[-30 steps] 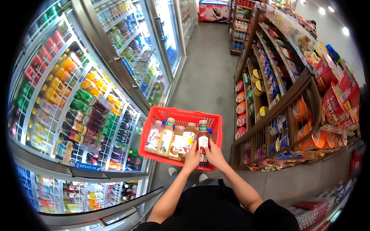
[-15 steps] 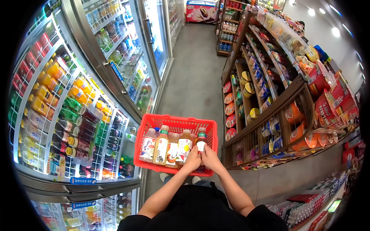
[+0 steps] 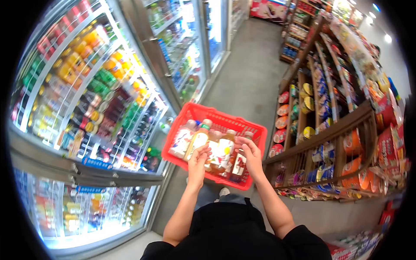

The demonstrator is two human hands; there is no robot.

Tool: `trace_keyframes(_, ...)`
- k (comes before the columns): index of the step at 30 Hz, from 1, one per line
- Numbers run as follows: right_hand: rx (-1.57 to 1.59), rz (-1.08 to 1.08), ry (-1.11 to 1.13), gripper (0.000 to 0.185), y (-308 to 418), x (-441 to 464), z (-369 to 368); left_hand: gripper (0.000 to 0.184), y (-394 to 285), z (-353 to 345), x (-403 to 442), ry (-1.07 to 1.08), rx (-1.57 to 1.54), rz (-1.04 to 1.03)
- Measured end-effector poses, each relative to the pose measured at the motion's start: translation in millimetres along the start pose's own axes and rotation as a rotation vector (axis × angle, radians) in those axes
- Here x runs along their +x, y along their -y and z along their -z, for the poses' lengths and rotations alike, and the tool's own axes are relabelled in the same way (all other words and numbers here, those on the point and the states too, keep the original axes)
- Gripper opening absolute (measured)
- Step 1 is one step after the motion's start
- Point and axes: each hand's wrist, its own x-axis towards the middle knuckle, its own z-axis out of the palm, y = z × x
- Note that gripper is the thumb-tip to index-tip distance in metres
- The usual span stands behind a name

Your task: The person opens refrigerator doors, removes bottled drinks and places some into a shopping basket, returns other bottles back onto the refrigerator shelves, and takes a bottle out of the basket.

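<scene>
Several drink bottles with pale labels, among them a juice bottle (image 3: 199, 139), stand in a red shopping basket (image 3: 225, 114) in front of me. My left hand (image 3: 199, 162) hovers over the near side of the basket, loosely curled and apart from my other hand, with nothing visible in it. Over the right side is my right hand (image 3: 250, 155), its fingers stretched inward above a dark bottle (image 3: 238, 168) with a white label. Whether those fingers touch that bottle, I cannot tell. What holds the basket up is out of sight.
To the left, a lit drinks fridge (image 3: 86, 91) holds rows of bottles, with more glass doors beyond. A brown snack shelf (image 3: 320, 130) with cup noodles borders the right. Between them runs a grey floor aisle (image 3: 249, 65).
My hands were together at the right-hand bottle and have parted, the left moving left. The basket now appears turned clockwise and further right and up, as the whole view has shifted.
</scene>
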Motion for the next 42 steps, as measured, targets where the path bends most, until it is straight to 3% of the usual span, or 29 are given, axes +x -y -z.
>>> trace_keyframes(6,0.103,-0.068,0.464,0.035,-4.6,-6.4,-102.7,0.023,-18.2,53.8,-30.6,-0.297,-0.010,-0.123)
trace_keyframes(12,0.170,-0.210,0.748,0.032,-37.8,-35.2,-205.6,0.024,-31.9,123.1,-74.0,-0.555,-0.036,-0.166)
trace_keyframes(19,0.124,-0.355,0.912,0.030,-94.5,-53.1,-295.5,0.027,-44.1,226.0,-126.2,-0.860,-0.120,-0.231)
trace_keyframes(28,0.107,-0.349,1.117,0.032,-92.7,-67.7,-424.9,0.035,-97.9,360.5,-135.6,-1.175,-0.092,-0.422)
trace_keyframes(30,0.096,-0.321,1.137,0.033,-93.0,-69.2,-451.0,0.039,-110.7,381.9,-130.2,-1.245,0.034,-0.472)
trace_keyframes(32,0.089,-0.312,1.144,0.040,-92.6,-73.2,-475.3,0.041,-122.1,400.5,-123.4,-1.249,0.033,-0.539)
trace_keyframes(37,0.084,-0.336,1.117,0.042,-106.7,-90.2,-503.7,0.047,-151.1,429.4,-128.2,-1.076,0.074,-0.415)
trace_keyframes(42,0.056,-0.401,1.078,0.042,-111.2,-102.5,-509.4,0.072,-172.6,452.3,-122.0,-0.838,0.137,-0.337)
